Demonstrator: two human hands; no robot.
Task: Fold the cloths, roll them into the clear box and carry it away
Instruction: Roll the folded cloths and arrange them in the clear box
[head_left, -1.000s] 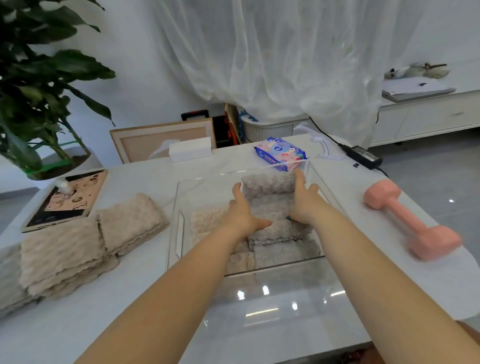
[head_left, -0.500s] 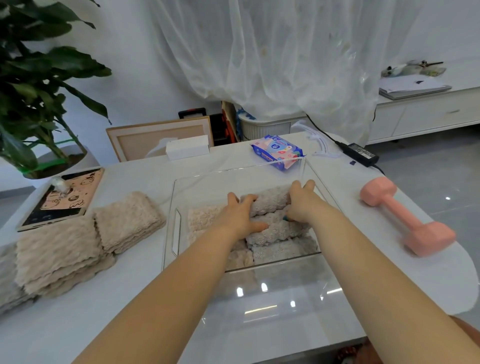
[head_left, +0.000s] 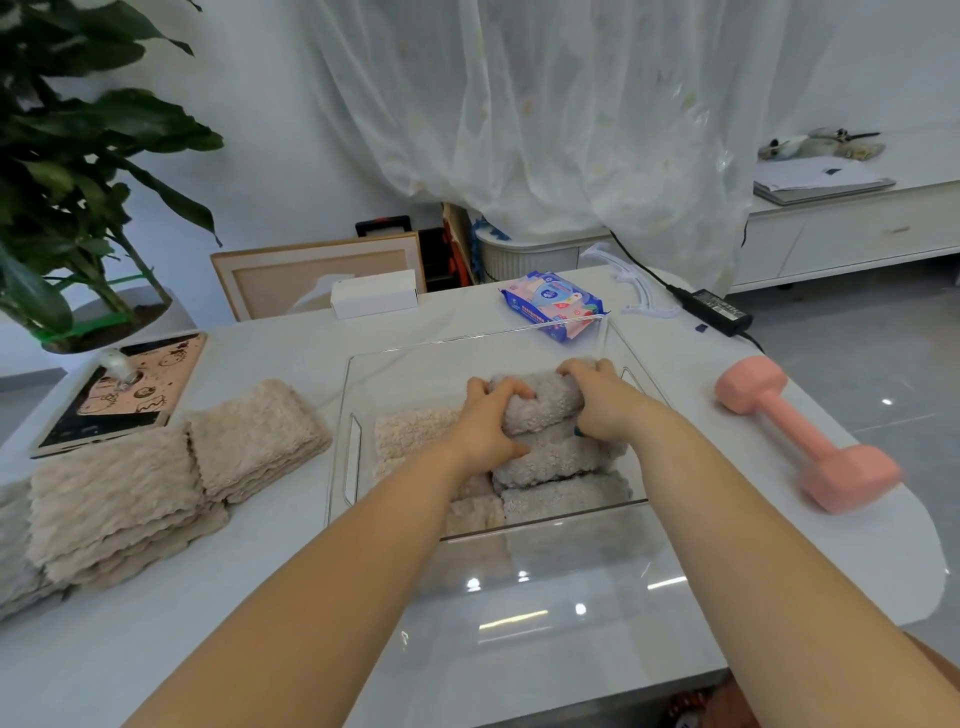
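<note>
Cloth roll (head_left: 543, 404) crosswise in clear box (head_left: 349, 457), axis left-right.

Bright daylight, tabletop glare, warped edges

A pink dumbbell (head_left: 808, 434) lies at the right on the white table (head_left: 156, 623); a wipes pack (head_left: 553, 304) and black adapter (head_left: 717, 309) sit above centre. Upper left: a plant (head_left: 67, 171), a tablet (head_left: 124, 395) below it, then a white box (head_left: 374, 293) before a frame (head_left: 270, 280) — curtain (head_left: 545, 114) behind

Left hand (head_left: 483, 422) and right hand (head_left: 605, 401) have rolled the cloth (head_left: 545, 404) up — gripping it.
</note>
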